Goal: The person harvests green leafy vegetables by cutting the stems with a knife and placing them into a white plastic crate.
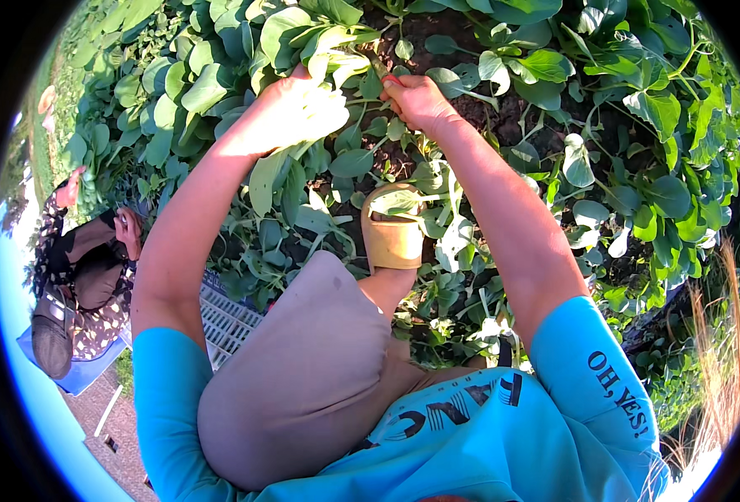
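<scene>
My left hand (301, 110) is closed around a bunch of leafy green stalks (342, 59) in bright sun; most of its fingers are hidden by glare and leaves. Close to its right, my right hand (417, 103) grips a knife (379, 66) by a red handle. The blade points up and left, beside the base of the bunch; leaves hide part of it. Broad-leaved green plants (204, 88) stand around both hands, with dark soil (508, 116) showing between them.
My foot in a tan slide sandal (395, 241) is among the plants below my hands. A white plastic crate (226, 320) stands left of my knee. Farther left, a co-worker (88, 282) in a cap crouches by the plants. Dry grass (730, 351) grows at the right.
</scene>
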`<state>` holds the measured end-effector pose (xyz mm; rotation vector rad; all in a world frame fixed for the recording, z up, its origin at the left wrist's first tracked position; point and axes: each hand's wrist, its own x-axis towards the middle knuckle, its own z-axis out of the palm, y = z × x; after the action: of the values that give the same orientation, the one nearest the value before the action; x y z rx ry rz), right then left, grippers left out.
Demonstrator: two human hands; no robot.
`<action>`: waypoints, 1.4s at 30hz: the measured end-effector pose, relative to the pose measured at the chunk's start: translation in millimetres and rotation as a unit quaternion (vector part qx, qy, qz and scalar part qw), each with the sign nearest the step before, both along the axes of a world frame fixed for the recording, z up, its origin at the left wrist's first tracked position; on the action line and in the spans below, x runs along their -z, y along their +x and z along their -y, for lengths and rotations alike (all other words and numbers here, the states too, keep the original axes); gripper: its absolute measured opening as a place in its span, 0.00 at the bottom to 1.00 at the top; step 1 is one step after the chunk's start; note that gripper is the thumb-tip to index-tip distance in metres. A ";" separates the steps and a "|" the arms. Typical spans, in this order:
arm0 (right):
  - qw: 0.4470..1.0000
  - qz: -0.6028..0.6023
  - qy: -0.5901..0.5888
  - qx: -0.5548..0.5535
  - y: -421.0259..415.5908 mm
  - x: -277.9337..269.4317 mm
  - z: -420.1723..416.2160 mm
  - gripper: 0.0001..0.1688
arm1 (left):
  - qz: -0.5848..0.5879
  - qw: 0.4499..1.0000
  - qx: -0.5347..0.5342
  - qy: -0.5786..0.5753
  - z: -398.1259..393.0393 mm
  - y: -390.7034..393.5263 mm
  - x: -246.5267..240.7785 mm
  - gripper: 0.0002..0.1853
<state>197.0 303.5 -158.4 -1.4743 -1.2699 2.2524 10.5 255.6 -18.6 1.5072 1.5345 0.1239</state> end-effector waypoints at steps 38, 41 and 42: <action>0.902 0.205 0.378 0.043 -8.6 -6.4 -14.1 0.18 | 0.025 0.950 0.238 0.198 -19.3 2.4 24.8 0.35; 0.895 0.230 0.379 -0.051 -23.6 -28.7 -11.4 0.14 | 0.030 0.967 0.212 0.140 -24.4 0.8 39.2 0.43; 0.893 0.234 0.380 -0.056 -25.9 -31.2 -8.5 0.12 | -0.006 0.972 0.207 0.110 -32.1 8.4 30.3 0.42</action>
<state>171.1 312.0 -127.2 -1.6439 -2.0856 1.1723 18.8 287.8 -48.9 1.9759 1.2132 0.0420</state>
